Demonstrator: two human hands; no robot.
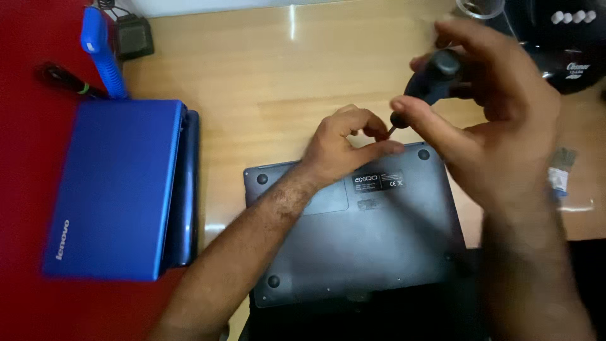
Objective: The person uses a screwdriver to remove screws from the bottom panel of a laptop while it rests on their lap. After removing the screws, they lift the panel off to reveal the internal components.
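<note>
Fingers [435, 63] of the right hand [499, 126] are wrapping around the black handle of a screwdriver [429, 79], thumb pressing along its lower part, so the tool is being held clamped and tilted, its thin shaft pointing down and left toward the back edge of the laptop. Just beside that tip, the left hand [344, 148] is curling in, its thumb and forefinger pinching together right where the shaft is meeting the case; whether they are gripping a small screw or only steadying the tip is too small to tell. That hand is resting on the dark grey laptop [366, 240], which is lying bottom-up, rubber feet and label showing, likely so its underside faces the tool. The laptop is sitting on a light wooden desk [252, 76], directly below both hands. Well to the left, a blue laptop [113, 189] is lying closed on a red surface [25, 189], with a blue brush-like tool [101, 50] beyond it.
</note>
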